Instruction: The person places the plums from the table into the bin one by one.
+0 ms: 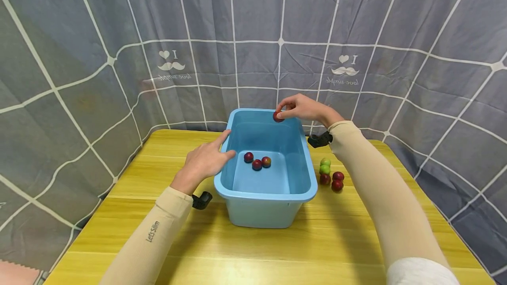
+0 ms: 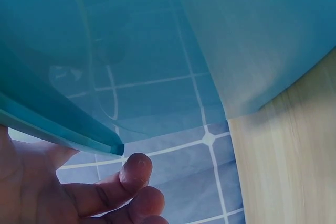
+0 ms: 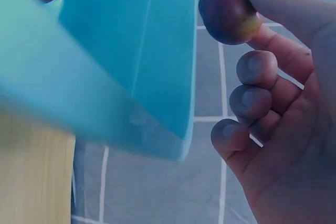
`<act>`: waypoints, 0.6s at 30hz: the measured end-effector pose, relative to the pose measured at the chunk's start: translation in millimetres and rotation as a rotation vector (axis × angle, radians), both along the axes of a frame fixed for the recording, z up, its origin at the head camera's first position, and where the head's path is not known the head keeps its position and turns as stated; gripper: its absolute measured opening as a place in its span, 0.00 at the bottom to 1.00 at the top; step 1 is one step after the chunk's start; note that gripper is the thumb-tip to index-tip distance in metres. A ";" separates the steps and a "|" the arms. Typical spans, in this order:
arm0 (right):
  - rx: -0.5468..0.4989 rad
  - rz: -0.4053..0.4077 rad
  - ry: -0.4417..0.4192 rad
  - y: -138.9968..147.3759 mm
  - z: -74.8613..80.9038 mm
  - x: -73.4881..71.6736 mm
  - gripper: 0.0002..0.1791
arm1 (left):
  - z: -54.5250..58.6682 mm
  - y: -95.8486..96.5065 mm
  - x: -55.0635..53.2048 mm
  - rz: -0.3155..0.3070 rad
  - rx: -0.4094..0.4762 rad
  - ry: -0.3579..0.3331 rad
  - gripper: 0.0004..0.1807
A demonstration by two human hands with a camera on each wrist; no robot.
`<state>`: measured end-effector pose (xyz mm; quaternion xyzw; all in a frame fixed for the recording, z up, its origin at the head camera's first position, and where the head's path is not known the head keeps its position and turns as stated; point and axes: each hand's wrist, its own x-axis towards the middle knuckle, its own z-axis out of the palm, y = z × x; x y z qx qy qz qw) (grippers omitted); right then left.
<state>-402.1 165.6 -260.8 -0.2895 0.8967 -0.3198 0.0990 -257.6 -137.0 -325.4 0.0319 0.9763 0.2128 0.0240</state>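
Observation:
A dark red plum [image 1: 278, 116] is pinched between the thumb and fingertips of my right hand [image 1: 303, 107], over the far right part of the light blue plastic tub [image 1: 265, 196]. In the right wrist view this plum [image 3: 229, 11] shows a yellowish patch, and the other fingers curl loosely below it. My left hand [image 1: 207, 158] rests at the tub's left rim, thumb and index finger stretched out. The left wrist view shows its other fingers [image 2: 137, 171] loosely bent beneath the rim. Three red plums [image 1: 257, 164] lie together on the tub's floor.
On the wooden table [image 1: 253, 254], right of the tub, three more red plums [image 1: 337, 185] sit close to two small green fruits [image 1: 325, 169]. A grey curtain with white lines [image 1: 253, 65] hangs behind and along both sides of the table.

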 end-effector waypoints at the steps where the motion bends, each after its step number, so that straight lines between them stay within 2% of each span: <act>1: 0.010 0.003 0.000 -3.1 -1.0 -2.0 0.14 | 0.0 -0.3 -0.1 0.000 -0.001 0.000 0.40; 10: 0.102 0.032 -0.036 -27.8 -8.7 -12.3 0.15 | 0.6 -1.3 -0.2 0.006 -0.002 0.001 0.40; 18: 0.184 0.033 -0.069 -38.4 -14.7 -17.0 0.14 | 0.2 -1.1 -0.1 0.004 -0.009 0.001 0.41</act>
